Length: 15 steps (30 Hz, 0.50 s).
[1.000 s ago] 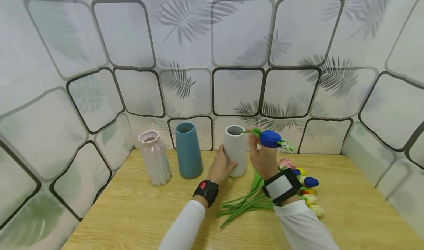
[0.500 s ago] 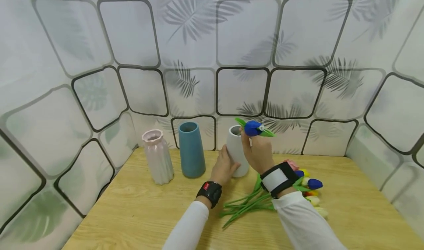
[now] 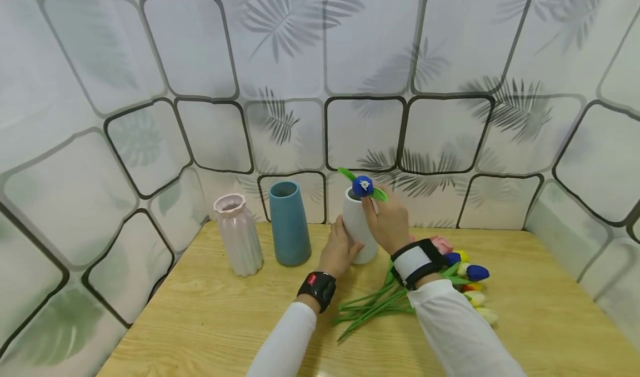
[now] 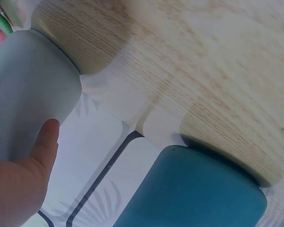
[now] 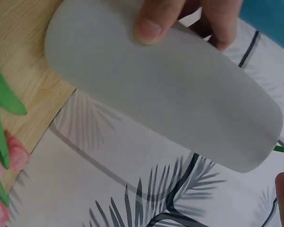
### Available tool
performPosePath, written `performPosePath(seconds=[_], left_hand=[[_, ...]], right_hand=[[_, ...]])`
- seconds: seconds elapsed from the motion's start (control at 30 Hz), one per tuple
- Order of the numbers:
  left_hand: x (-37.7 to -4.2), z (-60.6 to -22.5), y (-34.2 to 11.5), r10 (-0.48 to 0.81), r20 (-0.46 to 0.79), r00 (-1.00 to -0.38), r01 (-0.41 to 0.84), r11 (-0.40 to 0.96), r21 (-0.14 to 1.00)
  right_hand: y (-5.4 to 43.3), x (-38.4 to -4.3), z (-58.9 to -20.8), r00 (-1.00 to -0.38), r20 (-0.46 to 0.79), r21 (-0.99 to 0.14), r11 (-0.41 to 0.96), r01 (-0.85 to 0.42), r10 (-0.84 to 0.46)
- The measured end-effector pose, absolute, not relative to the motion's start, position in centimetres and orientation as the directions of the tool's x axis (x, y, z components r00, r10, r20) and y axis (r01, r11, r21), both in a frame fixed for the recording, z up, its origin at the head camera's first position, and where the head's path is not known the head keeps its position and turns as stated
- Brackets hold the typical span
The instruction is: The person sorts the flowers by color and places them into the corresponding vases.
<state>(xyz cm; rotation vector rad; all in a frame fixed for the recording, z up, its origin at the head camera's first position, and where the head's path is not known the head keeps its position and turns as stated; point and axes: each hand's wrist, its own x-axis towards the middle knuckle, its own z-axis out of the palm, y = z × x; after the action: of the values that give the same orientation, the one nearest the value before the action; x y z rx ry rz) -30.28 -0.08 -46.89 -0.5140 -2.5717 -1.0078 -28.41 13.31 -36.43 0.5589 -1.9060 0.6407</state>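
My left hand (image 3: 336, 254) grips the upright white vase (image 3: 358, 227) around its lower side, thumb toward me. Over the vase's mouth, my right hand (image 3: 392, 222) pinches an artificial blue tulip (image 3: 362, 186) just below its bloom. The bloom faces up toward the head camera, with a green leaf out to each side. A short piece of green stem (image 5: 283, 149) shows at the vase's rim in the right wrist view; the rest is hidden by the vase. In the left wrist view, one finger (image 4: 46, 144) of the left hand lies against the vase's side.
Left of the white vase stand a teal vase (image 3: 290, 227) and a pink ribbed vase (image 3: 239, 238). A bunch of artificial flowers (image 3: 477, 273) lies on the wooden table (image 3: 215, 321) at right, its green stems (image 3: 370, 310) pointing left. A patterned curtain (image 3: 280, 49) hangs behind.
The right hand has moved left, bringing the blue tulip from right of the vase to over its mouth and turning it from sideways to upright. The left hand keeps its grip on the vase.
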Motion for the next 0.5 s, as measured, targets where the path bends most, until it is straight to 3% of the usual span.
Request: performPosePath(seconds=[0.17,0.33,0.5], left_hand=[[-30.25,-46.86,0.03,0.207,0.423,-0.882,0.44,0.683,0.584],[-30.14,-46.83,0.06,0.211,0.428,-0.879,0.445,0.684,0.578],[-30.1,-46.78,-0.01,0.204,0.432,-0.879,0.441,0.694,0.569]], right_hand=[[13.28,-28.73,-36.23,-0.412,0.906,-0.207,0.748,-0.63,-0.097],[13.31,-29.01,-36.68,-0.512,0.855,-0.272,0.767,-0.582,-0.086],[13.18,-29.38,-37.15,-0.592,0.805,-0.412,0.696,-0.588,-0.024]])
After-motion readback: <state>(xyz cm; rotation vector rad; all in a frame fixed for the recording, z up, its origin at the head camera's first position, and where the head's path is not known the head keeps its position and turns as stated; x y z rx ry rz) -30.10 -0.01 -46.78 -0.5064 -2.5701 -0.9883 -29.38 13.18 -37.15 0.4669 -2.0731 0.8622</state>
